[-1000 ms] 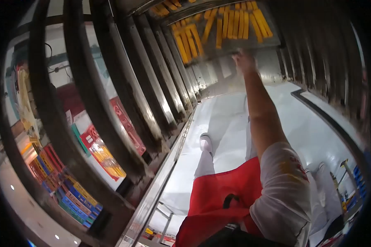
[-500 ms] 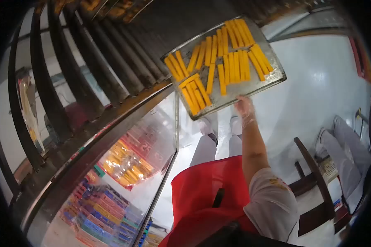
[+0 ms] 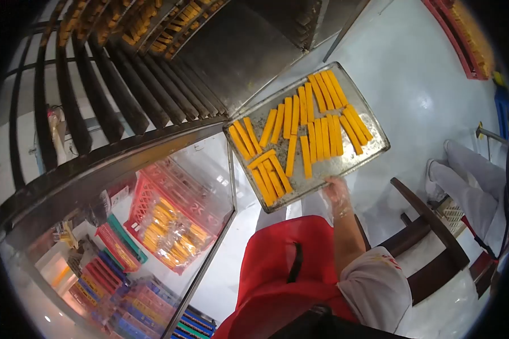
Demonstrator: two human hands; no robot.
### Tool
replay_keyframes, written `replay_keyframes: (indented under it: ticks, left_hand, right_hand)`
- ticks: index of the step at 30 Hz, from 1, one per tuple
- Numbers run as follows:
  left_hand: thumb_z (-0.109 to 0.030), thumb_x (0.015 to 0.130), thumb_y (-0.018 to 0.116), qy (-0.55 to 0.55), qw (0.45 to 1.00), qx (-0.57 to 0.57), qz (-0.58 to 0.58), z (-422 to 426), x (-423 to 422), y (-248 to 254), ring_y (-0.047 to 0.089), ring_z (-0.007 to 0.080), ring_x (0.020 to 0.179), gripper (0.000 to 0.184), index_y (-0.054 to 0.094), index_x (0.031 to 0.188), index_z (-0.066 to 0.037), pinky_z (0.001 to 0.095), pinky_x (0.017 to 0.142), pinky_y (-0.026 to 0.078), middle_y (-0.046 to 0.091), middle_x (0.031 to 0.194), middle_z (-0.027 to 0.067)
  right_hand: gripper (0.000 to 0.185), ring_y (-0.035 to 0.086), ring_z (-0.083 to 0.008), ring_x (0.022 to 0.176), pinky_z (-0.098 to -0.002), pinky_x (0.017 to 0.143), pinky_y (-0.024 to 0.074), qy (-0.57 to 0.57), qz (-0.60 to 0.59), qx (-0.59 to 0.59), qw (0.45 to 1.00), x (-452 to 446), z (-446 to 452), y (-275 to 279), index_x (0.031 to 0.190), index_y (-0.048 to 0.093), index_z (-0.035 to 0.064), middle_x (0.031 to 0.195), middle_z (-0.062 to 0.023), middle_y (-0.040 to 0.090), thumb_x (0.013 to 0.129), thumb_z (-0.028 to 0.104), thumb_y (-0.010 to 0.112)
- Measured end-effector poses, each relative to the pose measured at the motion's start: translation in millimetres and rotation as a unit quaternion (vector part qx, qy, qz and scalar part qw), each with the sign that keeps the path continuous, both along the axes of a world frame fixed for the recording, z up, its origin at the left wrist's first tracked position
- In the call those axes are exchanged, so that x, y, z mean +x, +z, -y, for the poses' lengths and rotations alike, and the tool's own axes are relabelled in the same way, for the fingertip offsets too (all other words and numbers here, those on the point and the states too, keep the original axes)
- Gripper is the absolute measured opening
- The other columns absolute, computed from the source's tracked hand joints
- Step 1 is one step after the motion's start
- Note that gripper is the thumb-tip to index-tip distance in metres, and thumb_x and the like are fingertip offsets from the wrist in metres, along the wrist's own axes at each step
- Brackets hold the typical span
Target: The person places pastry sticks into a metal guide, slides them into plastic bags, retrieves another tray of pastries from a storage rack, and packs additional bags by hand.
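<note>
My right hand (image 3: 337,195) is closed on the near edge of a metal baking tray (image 3: 346,161), its fingers partly hidden under the rim. The hand looks covered by a thin clear glove. Rows of yellow-orange food sticks (image 3: 325,138) lie flat on the tray, some at a slant; their exact kind I cannot tell. The tray's left corner is beside the end of a dark slatted metal rack (image 3: 136,116). My left hand is out of view.
Upper rack levels hold more yellow sticks (image 3: 175,25). Below the rack, a red plastic crate (image 3: 144,195) contains bagged yellow pieces, near stacked coloured crates (image 3: 152,302). A dark wooden chair (image 3: 430,226) stands at right, close to another person's legs (image 3: 475,175).
The tray has come closer to my body, drawn away from the rack, with my right hand still on its edge. The view has shifted, showing more of the rack and crates.
</note>
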State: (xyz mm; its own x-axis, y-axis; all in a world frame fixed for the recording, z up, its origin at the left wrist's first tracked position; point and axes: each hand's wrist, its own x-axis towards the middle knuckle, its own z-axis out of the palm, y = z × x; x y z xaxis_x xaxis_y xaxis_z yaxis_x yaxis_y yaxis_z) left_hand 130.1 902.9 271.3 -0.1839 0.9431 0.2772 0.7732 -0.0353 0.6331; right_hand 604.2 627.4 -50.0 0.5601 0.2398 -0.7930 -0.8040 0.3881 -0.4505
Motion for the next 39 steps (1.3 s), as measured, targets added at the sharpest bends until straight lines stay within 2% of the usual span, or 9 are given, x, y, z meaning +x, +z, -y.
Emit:
replay_keyframes:
  ticks: [7, 10, 12, 19, 25, 29, 32, 35, 39]
  left_hand:
    - [-0.019, 0.076, 0.056, 0.048, 0.998, 0.019, -0.043, 25, -20, 14, 0.049, 0.0320, 0.096, 0.037, 0.042, 0.105, 0.000, 0.0473, 0.087, 0.037, 0.047, 0.107, 0.0194]
    - [-0.019, 0.076, 0.056, 0.064, 0.996, 0.013, -0.054, 22, -28, 9, 0.049, 0.0317, 0.096, 0.036, 0.043, 0.104, 0.000, 0.0472, 0.086, 0.037, 0.047, 0.106, 0.0191]
    - [-0.019, 0.076, 0.056, 0.061, 0.996, 0.009, -0.062, 22, -33, 5, 0.050, 0.0315, 0.095, 0.035, 0.044, 0.103, 0.000, 0.0471, 0.086, 0.037, 0.048, 0.106, 0.0189]
    - [-0.020, 0.077, 0.055, -0.090, 0.995, -0.015, -0.037, 35, -86, -117, 0.050, 0.0309, 0.094, 0.033, 0.046, 0.101, 0.001, 0.0469, 0.086, 0.037, 0.049, 0.103, 0.0183]
    - [-0.020, 0.077, 0.055, -0.296, 0.951, -0.071, -0.055, 39, -8, -227, 0.051, 0.0304, 0.092, 0.031, 0.048, 0.098, 0.001, 0.0467, 0.085, 0.037, 0.051, 0.102, 0.0178]
    - [-0.016, 0.083, 0.050, -0.408, 0.898, 0.060, 0.152, 48, 79, -239, 0.049, 0.0221, 0.089, 0.032, 0.046, 0.104, 0.007, 0.0347, 0.078, 0.042, 0.051, 0.101, 0.0164]
    - [-0.013, 0.081, 0.058, -0.403, 0.881, -0.041, 0.246, 9, 84, -294, 0.052, 0.0242, 0.093, 0.038, 0.048, 0.112, 0.007, 0.0361, 0.080, 0.043, 0.051, 0.111, 0.0174]
    - [-0.015, 0.081, 0.060, -0.370, 0.890, -0.042, 0.262, 23, 97, -301, 0.055, 0.0224, 0.089, 0.038, 0.050, 0.108, 0.010, 0.0322, 0.077, 0.045, 0.055, 0.106, 0.0183]
    - [-0.010, 0.083, 0.056, -0.394, 0.902, 0.023, 0.174, 63, 120, -222, 0.050, 0.0175, 0.072, 0.024, 0.052, 0.093, 0.012, 0.0314, 0.067, 0.043, 0.057, 0.083, 0.0123]
  right_hand:
    - [0.020, 0.051, -0.0173, 0.041, -0.0244, 0.024, 0.0348, -0.016, -0.039, 0.028, 0.999, 18, -8, 32, 0.093, 0.048, -0.0009, 0.080, -0.0098, 0.056, 0.073, 0.001, 0.052]
    - [0.023, 0.058, -0.0179, 0.065, -0.0248, 0.043, 0.0455, 0.054, -0.034, 0.044, 0.997, 14, 9, 4, 0.095, 0.051, -0.0028, 0.089, -0.0093, 0.057, 0.072, 0.000, 0.052]
    - [0.021, 0.056, -0.0166, 0.058, -0.0235, 0.037, 0.0424, 0.049, -0.051, 0.028, 0.997, 9, 11, 0, 0.094, 0.052, -0.0020, 0.087, -0.0086, 0.057, 0.073, 0.001, 0.051]
    - [0.019, 0.053, -0.0126, 0.049, -0.0205, 0.027, 0.0369, -0.014, 0.068, 0.101, 0.993, -13, -1, -17, 0.096, 0.051, -0.0015, 0.091, -0.0101, 0.057, 0.078, 0.005, 0.048]
    - [0.017, 0.053, -0.0175, 0.053, -0.0268, 0.038, 0.0414, -0.175, 0.185, 0.184, 0.949, -55, -21, 2, 0.094, 0.050, -0.0012, 0.093, -0.0104, 0.056, 0.079, 0.006, 0.048]
    - [0.017, 0.054, -0.0197, 0.060, -0.0291, 0.048, 0.0445, -0.178, 0.228, 0.248, 0.924, -65, 0, 37, 0.093, 0.050, -0.0014, 0.089, -0.0114, 0.056, 0.077, 0.004, 0.049]
    - [0.021, 0.056, -0.0218, 0.070, -0.0302, 0.057, 0.0483, -0.186, 0.266, 0.308, 0.894, -86, 37, 79, 0.096, 0.048, -0.0028, 0.092, -0.0131, 0.055, 0.076, 0.002, 0.049]
    - [0.024, 0.058, -0.0239, 0.080, -0.0313, 0.067, 0.0521, -0.197, 0.303, 0.335, 0.870, -115, 75, 121, 0.098, 0.046, -0.0042, 0.094, -0.0147, 0.055, 0.075, -0.001, 0.048]
    - [0.023, 0.058, -0.0261, 0.080, -0.0339, 0.070, 0.0511, -0.279, 0.285, 0.331, 0.855, -110, 125, 187, 0.097, 0.046, -0.0040, 0.093, -0.0147, 0.053, 0.074, -0.001, 0.047]
